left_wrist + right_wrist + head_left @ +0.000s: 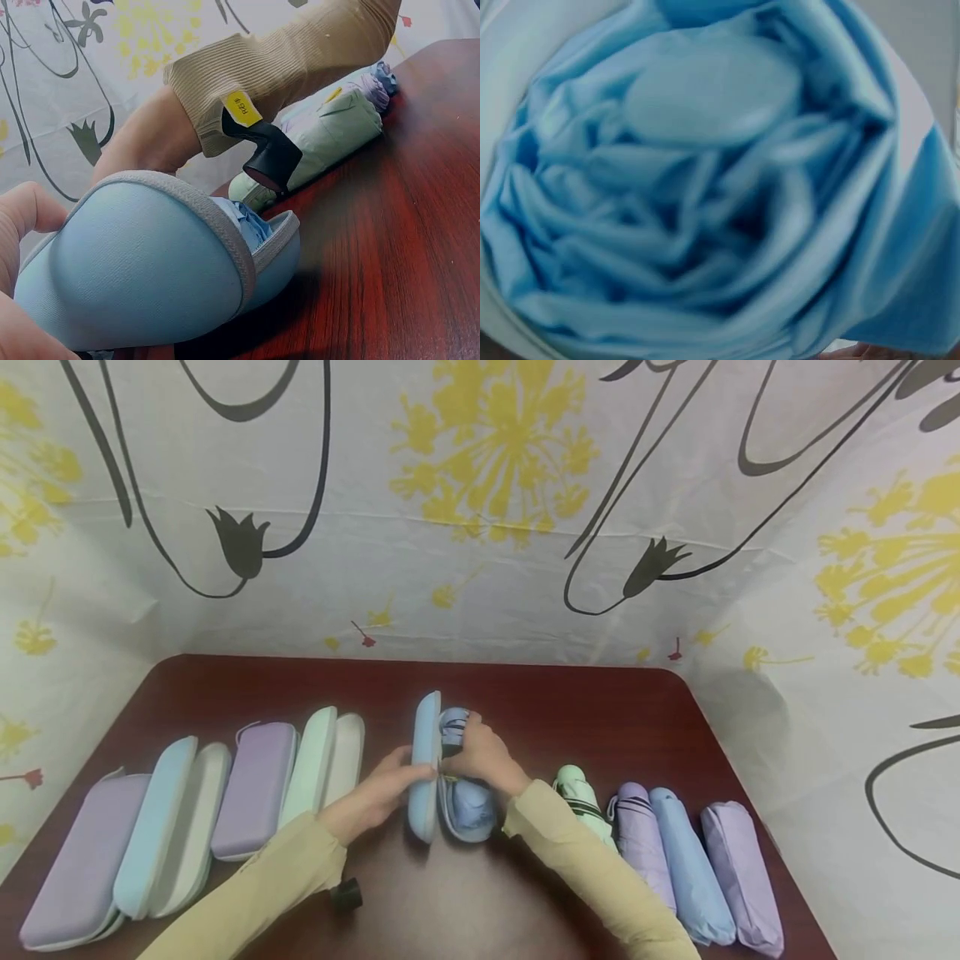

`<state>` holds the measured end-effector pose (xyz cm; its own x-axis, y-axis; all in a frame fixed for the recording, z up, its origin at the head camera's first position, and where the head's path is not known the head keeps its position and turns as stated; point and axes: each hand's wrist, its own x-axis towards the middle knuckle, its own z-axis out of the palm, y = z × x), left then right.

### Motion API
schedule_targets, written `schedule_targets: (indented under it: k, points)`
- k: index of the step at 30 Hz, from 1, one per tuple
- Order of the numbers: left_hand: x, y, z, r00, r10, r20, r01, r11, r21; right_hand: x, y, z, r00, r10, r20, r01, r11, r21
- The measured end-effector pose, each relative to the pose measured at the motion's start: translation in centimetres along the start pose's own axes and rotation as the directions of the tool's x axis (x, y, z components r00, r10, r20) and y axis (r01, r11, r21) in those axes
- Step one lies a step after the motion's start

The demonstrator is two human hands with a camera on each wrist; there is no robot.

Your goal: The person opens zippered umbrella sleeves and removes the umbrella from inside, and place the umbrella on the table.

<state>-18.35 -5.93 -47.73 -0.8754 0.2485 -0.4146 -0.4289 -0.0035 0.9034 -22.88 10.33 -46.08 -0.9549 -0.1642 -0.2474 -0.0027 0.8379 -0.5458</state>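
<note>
A light blue zip case [425, 777] stands half open near the middle of the table. My left hand [378, 797] grips its raised lid from the left; the left wrist view shows fingers and thumb at the lid's rim. In the other half lies a folded blue umbrella [474, 810], its bunched cloth end filling the right wrist view. My right hand [486, 756] holds the umbrella near its dark-banded far end. That hand's fingertips are partly hidden in the head view, and the right wrist view does not show the hand plainly.
On the left lie purple cases [255, 789], another light blue case [156, 827] and a mint green case [309, 768]. Folded umbrellas lie at the right: green [585, 802], purple [643, 843], blue [692, 868] and lilac [742, 877]. A patterned cloth [480, 602] hangs behind the dark red table [600, 710].
</note>
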Motion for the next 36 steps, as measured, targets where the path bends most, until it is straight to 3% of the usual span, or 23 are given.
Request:
schedule_targets:
  k: [6,11,13,18,26,30,36]
  points:
    - [-0.2,0.1,0.4,1.000,0.002,-0.017,-0.002,1.000,0.010,0.4,1.1,-0.3,1.000,0.008,0.021,-0.011,0.989,0.148]
    - [-0.4,0.1,0.4,1.000,-0.003,-0.017,0.003,1.000,-0.001,0.2,1.9,-0.8,1.000,-0.003,0.015,-0.002,0.958,0.287]
    - [-0.5,0.1,0.3,1.000,-0.008,-0.024,0.008,1.000,0.002,-0.1,2.2,-1.2,1.000,0.008,0.015,-0.013,0.928,0.374]
    - [-1.0,0.2,0.1,1.000,-0.008,-0.030,0.008,1.000,0.014,-0.8,3.1,-2.3,1.000,0.026,0.015,-0.030,0.817,0.576]
    - [-1.8,0.4,-0.5,1.000,0.000,-0.027,0.001,0.998,0.062,-2.4,4.3,-4.0,0.999,0.024,0.043,-0.046,0.762,0.646]
    - [-2.3,0.6,-1.1,0.999,0.012,-0.030,-0.009,0.996,0.085,-3.3,5.0,-4.6,0.999,0.012,0.035,-0.030,0.790,0.612]
    - [-2.7,0.4,-2.0,0.996,-0.007,-0.093,0.021,0.988,0.152,-4.4,6.7,-4.9,0.999,0.001,-0.043,0.017,0.911,0.413]
